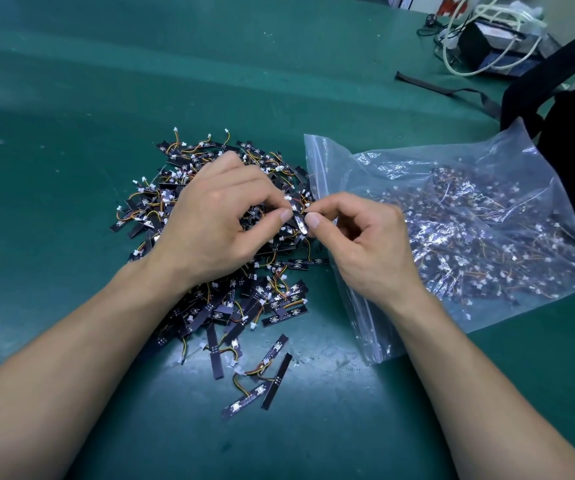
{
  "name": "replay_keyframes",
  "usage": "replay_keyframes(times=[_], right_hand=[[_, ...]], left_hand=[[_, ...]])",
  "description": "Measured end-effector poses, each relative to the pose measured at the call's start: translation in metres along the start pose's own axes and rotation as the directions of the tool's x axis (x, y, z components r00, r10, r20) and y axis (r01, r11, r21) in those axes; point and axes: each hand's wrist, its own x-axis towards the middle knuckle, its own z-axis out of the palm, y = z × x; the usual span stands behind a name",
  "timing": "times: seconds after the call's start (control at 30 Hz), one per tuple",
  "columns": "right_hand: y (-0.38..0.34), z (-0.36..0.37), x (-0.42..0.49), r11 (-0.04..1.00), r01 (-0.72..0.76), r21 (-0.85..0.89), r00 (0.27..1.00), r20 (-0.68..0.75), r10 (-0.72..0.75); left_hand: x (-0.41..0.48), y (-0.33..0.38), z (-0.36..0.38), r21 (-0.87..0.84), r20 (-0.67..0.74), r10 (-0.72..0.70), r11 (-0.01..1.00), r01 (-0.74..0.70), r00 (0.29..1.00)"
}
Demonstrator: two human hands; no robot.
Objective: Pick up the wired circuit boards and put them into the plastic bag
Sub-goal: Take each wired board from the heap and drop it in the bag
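Head view: A person's left hand [209, 220] and right hand [365, 244] meet above a green-covered bench [71, 98]. Between them they pinch one small black strip-shaped wired circuit board [300, 224]. The fingers [284, 215] of both hands are drawn narrow, thumb against forefinger, on either side of the board, which appears to have its long axis running roughly near to far.

Beneath and to the left lies the loose heap of black circuit boards with orange and yellow wires [244, 299], with a few strays nearer the person. The clear zip-top plastic bag [486, 220], already holding many boards, lies to the right. Its zip-strip mouth [320, 168] runs far to near just right of the pinched board, passing under the right hand.

The right hand is therefore the nearer one for carrying the board in, with only a short move rightward. Whether the mouth gapes wide enough cannot be told.

A black fabric backpack [573, 133] sits at the far right.
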Motion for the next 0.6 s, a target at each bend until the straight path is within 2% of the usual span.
replay_keyframes(times=[0.13, 0.33, 0.6], right_hand=[[0.0002, 0.0004, -0.0001, 1.000, -0.024, 0.012, 1.000, -0.001, 0.024], [-0.0005, -0.0011, 0.0009, 0.998, 0.044, -0.039, 0.999, -0.013, -0.045], [-0.0009, 0.0000, -0.0006, 1.000, 0.010, 0.007, 1.000, -0.006, -0.010]], left_hand=[[-0.0004, -0.0009, 0.0011, 0.003, -0.001, 0.010, 1.000, -0.010, 1.000], [-0.0001, -0.0012, 0.0011, -0.025, 0.000, 0.001, 1.000, -0.001, 1.000], [0.0001, -0.0011, 0.0011, -0.001, 0.000, 0.028, 1.000, -0.028, 1.000]])
